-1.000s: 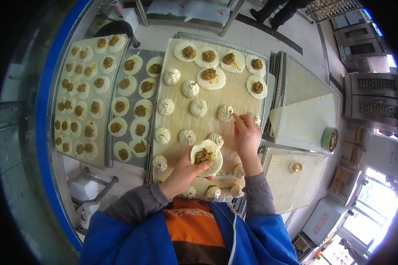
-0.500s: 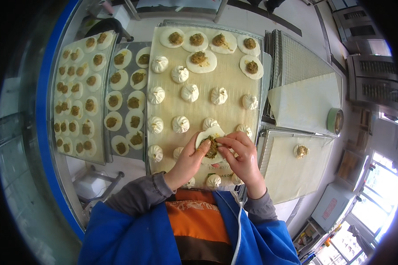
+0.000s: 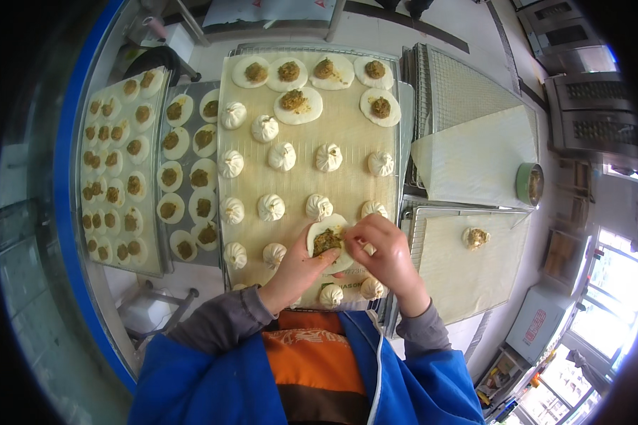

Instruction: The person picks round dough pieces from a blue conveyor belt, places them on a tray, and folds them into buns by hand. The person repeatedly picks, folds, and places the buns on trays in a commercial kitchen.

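My left hand (image 3: 301,270) cups a round white dough wrapper (image 3: 339,265) from below, its thumb lying over the near part. Dark greenish-brown filling (image 3: 326,243) sits in the wrapper's middle. My right hand (image 3: 390,258) is at the wrapper's right rim, thumb and fingertips drawn together. What they pinch, if anything, is too small to make out. Below the hands lies a tray with a tan liner (image 3: 305,183), holding rows of pleated buns (image 3: 282,156). Several flat wrappers topped with filling (image 3: 288,71) lie along its far end. My hands partly cover the nearest buns.
To the left, a pale tray (image 3: 153,241) and a grey tray (image 3: 184,157) carry more filled wrappers. On the right are stacked wire racks (image 3: 468,78), a lined rack (image 3: 468,280) with one bun-like piece (image 3: 476,238), and a green round container (image 3: 529,184).
My right fingertips have moved off the filling to the wrapper's right rim. The left thumb has slid nearer me, uncovering more filling. The view has shifted slightly.
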{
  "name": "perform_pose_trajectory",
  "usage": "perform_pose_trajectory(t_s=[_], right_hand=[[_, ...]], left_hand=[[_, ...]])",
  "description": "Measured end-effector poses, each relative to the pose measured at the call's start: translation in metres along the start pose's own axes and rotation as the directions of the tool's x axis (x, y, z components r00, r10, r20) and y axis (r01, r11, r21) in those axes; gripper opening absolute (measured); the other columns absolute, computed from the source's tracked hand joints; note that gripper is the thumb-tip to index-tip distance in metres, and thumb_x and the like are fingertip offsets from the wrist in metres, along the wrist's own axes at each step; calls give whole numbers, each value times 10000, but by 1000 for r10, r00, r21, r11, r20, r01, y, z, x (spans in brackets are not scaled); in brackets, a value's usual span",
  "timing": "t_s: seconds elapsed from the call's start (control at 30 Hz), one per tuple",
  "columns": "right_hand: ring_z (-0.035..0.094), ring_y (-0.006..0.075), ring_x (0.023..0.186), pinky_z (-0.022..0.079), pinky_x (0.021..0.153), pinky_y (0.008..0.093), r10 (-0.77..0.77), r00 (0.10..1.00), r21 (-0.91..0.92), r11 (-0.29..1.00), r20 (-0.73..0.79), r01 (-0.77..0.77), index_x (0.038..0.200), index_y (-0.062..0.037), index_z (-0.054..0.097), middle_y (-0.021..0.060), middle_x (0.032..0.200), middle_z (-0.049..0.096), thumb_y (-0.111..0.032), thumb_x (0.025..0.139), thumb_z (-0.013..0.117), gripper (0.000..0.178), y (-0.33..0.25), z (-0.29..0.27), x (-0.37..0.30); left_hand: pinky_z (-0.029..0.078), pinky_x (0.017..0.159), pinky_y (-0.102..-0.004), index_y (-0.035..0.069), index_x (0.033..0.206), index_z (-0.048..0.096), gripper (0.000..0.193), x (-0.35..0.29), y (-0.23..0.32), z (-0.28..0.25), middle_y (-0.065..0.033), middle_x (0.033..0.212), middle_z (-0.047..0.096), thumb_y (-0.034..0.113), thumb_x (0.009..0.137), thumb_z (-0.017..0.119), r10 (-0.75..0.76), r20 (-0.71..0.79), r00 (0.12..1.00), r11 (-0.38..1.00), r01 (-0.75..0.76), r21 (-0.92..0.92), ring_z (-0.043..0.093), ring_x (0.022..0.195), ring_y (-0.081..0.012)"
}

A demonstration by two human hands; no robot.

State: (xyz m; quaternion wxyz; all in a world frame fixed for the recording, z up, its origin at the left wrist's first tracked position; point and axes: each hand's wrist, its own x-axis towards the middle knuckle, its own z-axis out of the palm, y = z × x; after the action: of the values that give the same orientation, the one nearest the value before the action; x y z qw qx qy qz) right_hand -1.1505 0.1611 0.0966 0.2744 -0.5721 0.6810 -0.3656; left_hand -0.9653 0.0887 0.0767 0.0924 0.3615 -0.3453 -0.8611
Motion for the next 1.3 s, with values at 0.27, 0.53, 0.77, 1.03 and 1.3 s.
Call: perform_pose_trajectory(t_s=[0.27,0.53,0.77,1.03,1.3], right_hand=[[554,71,688,445,613,223,194,893,-7,976,-407,-215,923,-5,701,20,857,643,2,893,684,35,105,-22,55],[634,192,782,497,712,339,-79,925,-424,901,-373,-94,950,-55,734,49,907,648,-34,843,728,109,129,-9,51],[619,216,808,447,836,391,-198,927,-632,773,-319,-53,859,-80,703,42,908,637,-64,814,757,72,101,-25,22],[618,139,846,515,756,291,313,946,424,848,80,-317,1247,-25,648,64,955,666,31,905,657,346,10,21,-22],[607,110,781,508,701,264,352,914,387,828,204,-405,1014,-4,672,37,866,660,-11,875,739,154,-31,50,-25]], left_hand=[[629,801,-350,25,1408,438,420,-4,-5,0,-67,1215,589,29,1009,568,-28,-54,998,999,27,-34,611,1054,-146],[625,793,-352,26,1409,441,425,-4,-15,-3,-68,1213,601,49,1009,585,-46,-37,998,994,42,-104,622,1054,-153],[617,814,-336,29,1401,453,439,-8,-6,-1,-63,1200,607,51,995,618,-21,-39,999,997,18,-77,619,1069,-139],[604,752,-276,2,1367,461,442,-22,-6,-16,-50,1136,618,100,985,660,278,47,959,920,-280,273,608,1002,-99],[585,685,-260,44,1349,499,375,-58,-5,-34,-47,1108,618,126,1008,631,159,-28,987,932,-140,334,627,965,-100]])
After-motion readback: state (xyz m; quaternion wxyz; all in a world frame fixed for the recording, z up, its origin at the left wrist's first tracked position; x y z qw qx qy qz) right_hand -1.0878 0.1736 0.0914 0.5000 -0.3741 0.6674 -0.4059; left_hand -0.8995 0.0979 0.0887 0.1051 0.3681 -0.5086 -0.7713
